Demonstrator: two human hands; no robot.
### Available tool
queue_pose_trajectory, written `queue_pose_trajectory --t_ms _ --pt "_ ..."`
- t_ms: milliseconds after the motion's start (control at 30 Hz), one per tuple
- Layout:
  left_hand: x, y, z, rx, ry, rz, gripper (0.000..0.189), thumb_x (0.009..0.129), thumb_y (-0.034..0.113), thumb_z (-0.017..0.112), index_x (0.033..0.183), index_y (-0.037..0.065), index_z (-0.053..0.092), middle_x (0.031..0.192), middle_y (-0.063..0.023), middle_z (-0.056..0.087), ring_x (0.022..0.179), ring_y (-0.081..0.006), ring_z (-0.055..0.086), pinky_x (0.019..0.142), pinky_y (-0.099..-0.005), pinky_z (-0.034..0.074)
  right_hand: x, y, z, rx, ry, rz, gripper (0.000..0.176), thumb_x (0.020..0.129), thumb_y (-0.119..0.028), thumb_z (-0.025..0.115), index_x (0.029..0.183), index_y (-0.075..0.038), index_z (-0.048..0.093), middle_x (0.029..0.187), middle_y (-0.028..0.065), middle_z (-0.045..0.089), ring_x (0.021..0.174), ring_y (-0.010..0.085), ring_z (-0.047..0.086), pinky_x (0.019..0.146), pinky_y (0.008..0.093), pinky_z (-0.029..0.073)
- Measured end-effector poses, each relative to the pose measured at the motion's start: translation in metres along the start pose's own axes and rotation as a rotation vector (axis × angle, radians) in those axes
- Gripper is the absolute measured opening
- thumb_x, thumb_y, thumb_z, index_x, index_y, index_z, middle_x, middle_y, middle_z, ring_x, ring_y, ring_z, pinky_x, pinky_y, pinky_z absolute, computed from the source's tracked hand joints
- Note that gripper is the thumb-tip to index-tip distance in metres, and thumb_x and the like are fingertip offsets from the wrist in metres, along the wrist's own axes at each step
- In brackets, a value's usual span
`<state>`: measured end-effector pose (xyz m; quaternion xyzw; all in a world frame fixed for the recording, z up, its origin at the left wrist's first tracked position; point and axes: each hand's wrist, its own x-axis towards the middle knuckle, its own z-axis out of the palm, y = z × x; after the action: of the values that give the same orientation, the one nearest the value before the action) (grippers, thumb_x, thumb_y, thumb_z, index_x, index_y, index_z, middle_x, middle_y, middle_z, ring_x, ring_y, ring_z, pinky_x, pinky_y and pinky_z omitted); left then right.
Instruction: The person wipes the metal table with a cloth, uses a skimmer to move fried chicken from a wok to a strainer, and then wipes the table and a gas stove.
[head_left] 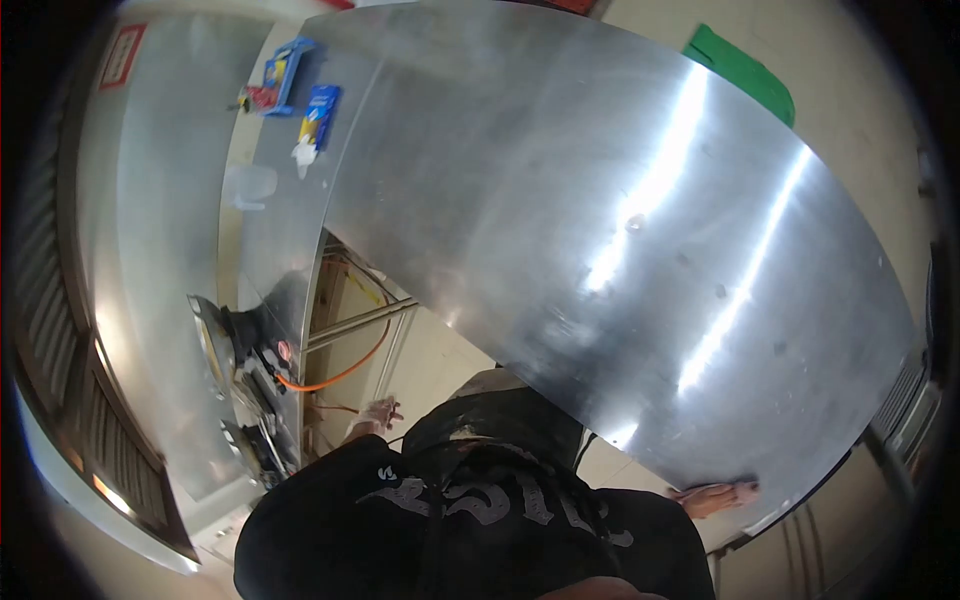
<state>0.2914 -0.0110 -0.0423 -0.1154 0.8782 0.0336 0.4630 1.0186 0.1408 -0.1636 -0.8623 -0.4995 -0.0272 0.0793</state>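
My left hand (378, 413), which seems to wear a thin translucent glove, hangs low beside my body, left of my dark printed sweatshirt (480, 510). Its fingers are somewhat apart, and I make out nothing held in them. On the right, my right hand (715, 497) rests at the near edge of the large steel table (520, 150), fingers stretched out and palm down. No object shows in it; a dark shadow or reflection lies along its upper side.
A gas stove (240, 345) with an orange hose (345, 375) stands at the left. Beyond it on the counter are a clear plastic container (252, 185), a blue-yellow packet (318, 115) and a blue basket (290, 75). A green object (745, 75) lies past the table's far edge.
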Motion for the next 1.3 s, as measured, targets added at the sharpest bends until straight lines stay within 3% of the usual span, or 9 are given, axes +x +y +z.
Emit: queue_pose_trajectory --t_ms 367,433,467,533,733,967,1067,1167,1300 --pt "0.100 -0.211 -0.022 -0.560 -0.108 -0.107 0.042 0.094 0.042 0.047 0.099 0.001 0.057 0.079 -0.0135 0.060 0.065 -0.0221 0.057 0.046 -0.0338 0.044 -0.145 -0.230 0.048 0.018 0.018 -0.414 0.051 0.098 -0.030 0.025 0.130 0.009 0.034 0.133 0.0306 0.036 0.125 0.0449 0.032 0.101 0.0556 0.024" --pt "0.163 -0.285 0.001 -0.761 0.004 0.169 0.053 0.092 0.047 0.044 0.103 -0.002 0.060 0.078 -0.0142 0.064 0.069 -0.0235 0.062 0.052 -0.0384 0.047 -0.173 -0.298 0.014 0.034 -0.045 -0.479 0.048 0.097 -0.029 0.026 0.124 0.008 0.037 0.127 0.0296 0.039 0.121 0.0448 0.035 0.099 0.0566 0.026" --pt "0.187 -0.302 0.009 -0.852 0.027 -0.082 0.051 0.092 0.045 0.044 0.104 -0.003 0.059 0.082 -0.0177 0.062 0.070 -0.0269 0.063 0.054 -0.0401 0.049 -0.189 -0.339 -0.012 0.040 -0.103 -0.505 0.044 0.096 -0.028 0.028 0.120 0.007 0.040 0.123 0.0286 0.042 0.117 0.0448 0.037 0.097 0.0573 0.027" --pt "0.160 -0.300 -0.009 -1.003 0.040 -0.142 0.049 0.092 0.042 0.045 0.104 -0.003 0.059 0.085 -0.0198 0.060 0.072 -0.0287 0.064 0.052 -0.0414 0.049 -0.208 -0.392 -0.021 0.011 -0.073 -0.771 0.038 0.095 -0.027 0.032 0.112 0.007 0.040 0.115 0.0262 0.044 0.110 0.0459 0.040 0.093 0.0591 0.029" --pt "0.220 -0.386 0.014 -1.247 0.094 -0.140 0.065 0.091 0.057 0.035 0.109 0.000 0.060 0.081 -0.0176 0.061 0.068 -0.0266 0.063 0.049 -0.0428 0.045 -0.260 -0.554 -0.024 0.009 -0.087 -0.909 0.062 0.093 -0.025 0.038 0.133 0.016 0.016 0.136 0.0362 0.021 0.131 0.0491 0.020 0.104 0.0595 0.022" --pt "0.194 -0.404 0.054 -1.381 0.049 -0.374 0.069 0.091 0.061 0.031 0.093 0.003 0.068 0.064 -0.0094 0.059 0.050 -0.0204 0.051 0.046 -0.0364 0.040 -0.297 -0.731 -0.026 0.343 0.064 -1.047 0.051 0.094 -0.021 0.035 0.132 0.011 0.025 0.136 0.0302 0.029 0.128 0.0419 0.029 0.104 0.0509 0.028" --pt "0.206 -0.419 0.106 -0.867 0.342 -0.176 0.068 0.091 0.060 0.031 0.086 0.004 0.069 0.061 -0.0111 0.058 0.050 -0.0215 0.054 0.049 -0.0361 0.044 -0.319 -0.792 -0.028 0.474 0.101 -1.269 0.048 0.094 -0.019 0.035 0.131 0.010 0.028 0.136 0.0277 0.030 0.128 0.0389 0.031 0.104 0.0483 0.029" --pt "0.186 -0.388 0.100 -1.300 0.332 -0.392 0.065 0.091 0.058 0.034 0.077 0.003 0.068 0.064 -0.0140 0.062 0.059 -0.0259 0.060 0.059 -0.0375 0.049 -0.351 -0.846 -0.033 0.633 0.134 -1.579 0.045 0.093 -0.017 0.036 0.131 0.008 0.032 0.137 0.0252 0.032 0.128 0.0359 0.032 0.103 0.0457 0.031" --pt "0.171 -0.372 0.106 -1.282 0.273 -0.684 0.068 0.090 0.059 0.033 0.070 0.003 0.067 0.069 -0.0154 0.064 0.067 -0.0281 0.062 0.068 -0.0419 0.049 -0.410 -0.912 -0.014 0.783 -0.219 -1.856 0.040 0.091 -0.012 0.038 0.127 0.006 0.040 0.133 0.0216 0.039 0.124 0.0319 0.038 0.101 0.0416 0.034"
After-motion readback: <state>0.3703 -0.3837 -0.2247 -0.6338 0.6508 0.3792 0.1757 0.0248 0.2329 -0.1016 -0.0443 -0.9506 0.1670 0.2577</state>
